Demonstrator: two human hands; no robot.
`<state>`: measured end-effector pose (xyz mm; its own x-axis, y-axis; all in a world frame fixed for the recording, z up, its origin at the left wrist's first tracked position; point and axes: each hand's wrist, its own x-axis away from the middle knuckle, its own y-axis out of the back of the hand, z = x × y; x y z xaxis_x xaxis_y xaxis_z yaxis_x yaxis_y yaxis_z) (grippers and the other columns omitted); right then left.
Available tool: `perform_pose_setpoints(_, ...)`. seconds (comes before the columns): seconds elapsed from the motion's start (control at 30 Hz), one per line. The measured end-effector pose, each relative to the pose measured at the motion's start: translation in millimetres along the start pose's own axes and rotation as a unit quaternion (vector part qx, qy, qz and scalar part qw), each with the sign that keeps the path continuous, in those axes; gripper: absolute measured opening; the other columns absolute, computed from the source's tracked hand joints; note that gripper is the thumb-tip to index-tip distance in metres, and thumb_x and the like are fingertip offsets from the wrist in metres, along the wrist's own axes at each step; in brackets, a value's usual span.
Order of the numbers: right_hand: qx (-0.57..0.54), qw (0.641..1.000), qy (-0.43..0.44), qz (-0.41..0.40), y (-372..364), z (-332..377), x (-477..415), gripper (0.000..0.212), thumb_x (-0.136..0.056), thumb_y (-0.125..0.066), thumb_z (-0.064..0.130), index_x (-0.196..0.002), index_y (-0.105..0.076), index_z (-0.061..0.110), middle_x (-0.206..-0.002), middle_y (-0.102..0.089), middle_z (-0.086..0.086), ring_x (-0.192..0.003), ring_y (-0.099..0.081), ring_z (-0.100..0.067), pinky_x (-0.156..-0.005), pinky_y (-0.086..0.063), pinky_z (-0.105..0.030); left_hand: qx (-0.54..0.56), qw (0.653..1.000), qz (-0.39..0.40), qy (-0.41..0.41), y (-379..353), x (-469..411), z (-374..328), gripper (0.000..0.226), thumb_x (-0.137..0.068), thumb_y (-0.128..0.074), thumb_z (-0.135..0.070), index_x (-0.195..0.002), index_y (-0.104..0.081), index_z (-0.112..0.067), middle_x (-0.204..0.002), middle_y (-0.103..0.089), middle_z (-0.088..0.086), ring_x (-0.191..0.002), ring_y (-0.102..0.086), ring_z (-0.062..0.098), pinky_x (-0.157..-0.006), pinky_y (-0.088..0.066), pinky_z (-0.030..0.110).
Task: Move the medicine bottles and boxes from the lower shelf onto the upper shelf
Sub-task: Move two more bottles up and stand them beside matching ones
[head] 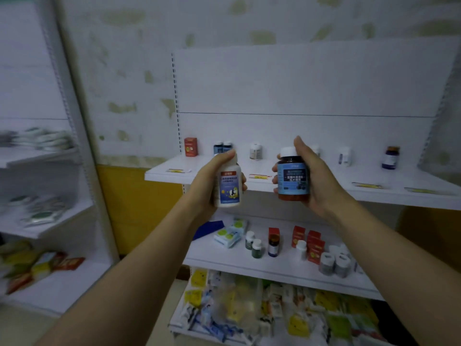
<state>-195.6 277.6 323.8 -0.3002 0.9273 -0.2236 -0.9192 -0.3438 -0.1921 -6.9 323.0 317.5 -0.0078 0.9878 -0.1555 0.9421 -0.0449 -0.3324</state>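
The left hand [212,181] is grasping a white bottle [229,186], the right hand [314,176] a brown bottle [293,174], near the upper shelf [374,193].

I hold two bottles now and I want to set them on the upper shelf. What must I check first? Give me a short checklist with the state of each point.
1. Left hand holds the white bottle securely: ok, fingers curl round it.
2. Right hand holds the brown bottle securely: ok.
3. Bottles close to upright: ok.
4. Lids on: the brown bottle's white cap is on, ok; the white bottle's top is hidden by fingers, cannot tell.
5. Bare room on the upper shelf: ok, gaps show between the standing items.
6. Lower shelf emptied: not ok, bottles and boxes remain.
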Motion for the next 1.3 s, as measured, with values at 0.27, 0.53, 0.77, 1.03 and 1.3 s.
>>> perform_pose_setpoints(0.27,0.016,0.999,-0.025,0.028,-48.6,-35.5,-69.5,0.044,-0.083,-0.052,0.058,-0.088,-0.064,0.016,-0.072,-0.069,0.001,-0.059,-0.066,-0.013,-0.062,-0.057,-0.031,0.0,0.999,-0.035,0.014,70.9,-43.3,-5.6,0.027,-0.081,-0.062,-0.04,-0.085,-0.062,-0.013,-0.074,-0.065,0.006,-0.064,-0.062,0.018,-0.067,-0.056,0.028)
perform_pose_setpoints(0.53,0.016,0.999,-0.016,0.049,-61.1,-67.0,-189.8,0.02,-0.086,-0.061,0.035,-0.094,-0.058,0.018,-0.081,-0.066,0.0,-0.067,-0.066,-0.013,-0.067,-0.056,-0.032,-0.016,1.0,-0.024,-0.005,126.0,-146.4,1.3,0.031,-0.08,-0.059,-0.041,-0.088,-0.061,-0.012,-0.073,-0.066,0.006,-0.062,-0.063,0.016,-0.067,-0.056,0.028)
perform_pose_setpoints(0.77,0.039,0.998,-0.005,0.045,-52.5,-96.1,-316.2,0.055,-0.067,-0.07,0.0,-0.116,-0.048,0.01,-0.093,-0.059,-0.005,-0.084,-0.061,-0.019,-0.073,-0.054,-0.032,-0.022,0.999,-0.029,0.004,167.5,-252.8,-5.6,0.032,-0.075,-0.062,-0.041,-0.085,-0.061,-0.011,-0.072,-0.066,0.008,-0.059,-0.063,0.018,-0.063,-0.056,0.027)
perform_pose_setpoints(1.03,0.102,0.994,-0.03,0.023,-62.0,-142.0,-420.4,0.05,-0.076,-0.067,-0.009,-0.117,-0.046,0.011,-0.1,-0.058,-0.008,-0.088,-0.059,-0.02,-0.086,-0.052,-0.037,-0.013,0.999,-0.04,0.02,227.7,-342.2,-10.8,0.029,-0.086,-0.055,-0.039,-0.088,-0.06,-0.01,-0.071,-0.065,0.008,-0.059,-0.063,0.018,-0.06,-0.057,0.026)
perform_pose_setpoints(1.3,0.171,0.983,-0.056,-0.032,-75.6,-190.0,-485.5,0.054,-0.075,-0.073,-0.004,-0.118,-0.05,0.02,-0.106,-0.061,0.004,-0.104,-0.059,-0.02,-0.095,-0.048,-0.037,0.006,0.998,-0.005,0.06,287.7,-424.9,-8.3,0.028,-0.086,-0.058,-0.036,-0.092,-0.06,-0.009,-0.067,-0.067,0.006,-0.055,-0.064,0.017,-0.057,-0.058,0.026)
